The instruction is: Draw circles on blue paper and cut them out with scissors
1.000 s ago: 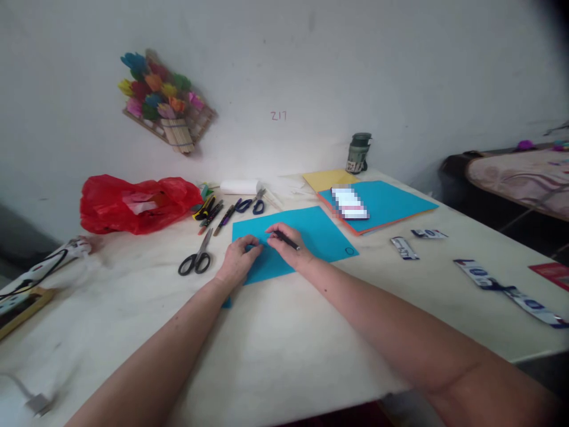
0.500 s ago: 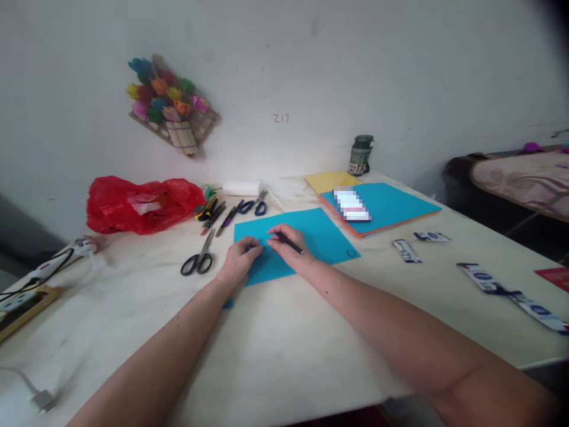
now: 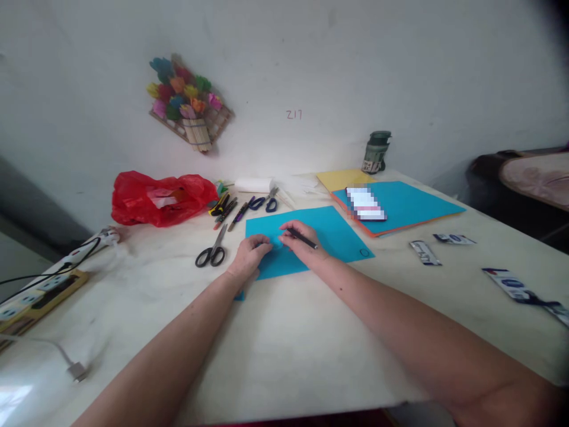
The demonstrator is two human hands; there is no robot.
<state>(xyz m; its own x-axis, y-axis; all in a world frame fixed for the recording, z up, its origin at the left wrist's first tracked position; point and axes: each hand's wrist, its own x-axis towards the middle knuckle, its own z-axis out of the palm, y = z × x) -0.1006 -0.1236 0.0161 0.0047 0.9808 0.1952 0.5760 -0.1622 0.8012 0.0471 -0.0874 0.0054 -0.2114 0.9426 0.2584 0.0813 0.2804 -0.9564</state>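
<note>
A sheet of blue paper [image 3: 342,237] lies on the table beneath both hands, with a small black circle drawn near its right corner. My right hand [image 3: 304,240] is closed on a black pen [image 3: 302,238], whose rear end slants toward me; the writing tip is hidden by the fingers. On the paper's left part rests my left hand [image 3: 252,254], thumb and fingers pressed together. Whatever those fingers hold, if anything, is too small to make out. Beside my left wrist a small blue paper scrap [image 3: 240,295] shows. Black-handled scissors [image 3: 212,252] lie left of this hand.
Behind the sheet are blue scissors [image 3: 265,203], several markers [image 3: 238,216] and a red plastic bag [image 3: 162,201]. A phone [image 3: 365,204] sits on stacked coloured paper [image 3: 413,204], near a green bottle [image 3: 377,153]. Small packets [image 3: 425,252] lie right, a power strip [image 3: 48,287] left.
The view has turned slightly left, so everything appears shifted right. Both hands stay over the blue sheet, and the pen remains in my right hand.
</note>
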